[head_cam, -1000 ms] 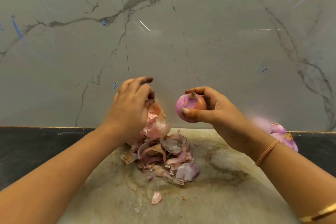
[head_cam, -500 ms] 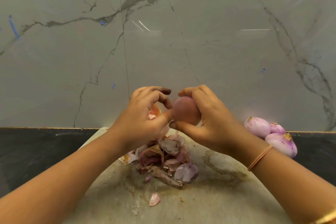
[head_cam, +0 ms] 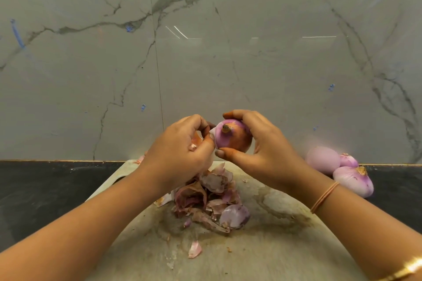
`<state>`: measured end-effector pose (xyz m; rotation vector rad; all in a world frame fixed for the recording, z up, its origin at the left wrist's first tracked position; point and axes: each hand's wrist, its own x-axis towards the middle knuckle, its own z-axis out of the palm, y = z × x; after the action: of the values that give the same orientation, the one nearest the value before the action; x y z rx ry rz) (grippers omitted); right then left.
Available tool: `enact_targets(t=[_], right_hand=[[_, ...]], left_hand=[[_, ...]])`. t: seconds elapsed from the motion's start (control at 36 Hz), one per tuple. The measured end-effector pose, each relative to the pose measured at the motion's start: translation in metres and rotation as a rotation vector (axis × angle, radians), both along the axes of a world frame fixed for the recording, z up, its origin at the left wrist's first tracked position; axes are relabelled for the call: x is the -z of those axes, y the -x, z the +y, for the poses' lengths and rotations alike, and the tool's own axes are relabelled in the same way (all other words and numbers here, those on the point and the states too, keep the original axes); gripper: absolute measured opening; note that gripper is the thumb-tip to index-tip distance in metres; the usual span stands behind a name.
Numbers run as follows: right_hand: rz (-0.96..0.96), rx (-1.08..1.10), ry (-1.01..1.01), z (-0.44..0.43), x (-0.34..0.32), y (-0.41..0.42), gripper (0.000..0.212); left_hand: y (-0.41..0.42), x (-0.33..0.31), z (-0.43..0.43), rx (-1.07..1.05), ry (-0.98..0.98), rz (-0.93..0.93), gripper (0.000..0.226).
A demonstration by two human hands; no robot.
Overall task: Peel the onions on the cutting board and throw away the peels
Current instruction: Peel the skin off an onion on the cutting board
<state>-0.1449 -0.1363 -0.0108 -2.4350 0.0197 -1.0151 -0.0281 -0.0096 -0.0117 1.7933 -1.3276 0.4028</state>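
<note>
We hold a half-skinned onion (head_cam: 230, 138) above the board (head_cam: 274, 248), fingers (head_cam: 237, 115) of the right hand (head_cam: 265, 153) curled round it, left hand (head_cam: 180, 153) pinching a loose flap (head_cam: 212, 131) of skin. Three peeled onions (head_cam: 323, 159) lie on the tabletop (head_cam: 45, 189); the peels (head_cam: 205, 201) sit piled on the board, not yet binned

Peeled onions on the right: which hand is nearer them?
Right. The right hand, gripping the held onion, is just left of the peeled onions; the left hand is farther left, pinching that onion's skin.
</note>
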Motion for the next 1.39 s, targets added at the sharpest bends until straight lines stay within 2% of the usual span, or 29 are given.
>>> enact_targets(t=[0.11,0.5,0.78,0.97,1.39], right_hand=[[-0.021,-0.029,-0.050,0.002,-0.001,-0.001,0.058],[0.038,-0.154,-0.294,0.005,-0.006,0.002,0.062],[0.142,-0.275,-0.580,-0.005,-0.010,0.006,0.056],[0.173,-0.281,-0.613,-0.008,-0.012,0.008,0.055],[0.203,-0.352,-0.711,-0.012,-0.011,0.009,0.046]], left_hand=[[0.000,-0.001,0.000,-0.057,0.067,-0.083,0.037],[-0.006,0.001,0.000,-0.092,0.085,-0.175,0.033],[-0.011,0.004,-0.001,-0.116,0.044,-0.231,0.032],[-0.012,0.003,-0.002,-0.212,0.010,-0.336,0.030],[-0.014,0.004,-0.002,-0.327,0.047,-0.442,0.022]])
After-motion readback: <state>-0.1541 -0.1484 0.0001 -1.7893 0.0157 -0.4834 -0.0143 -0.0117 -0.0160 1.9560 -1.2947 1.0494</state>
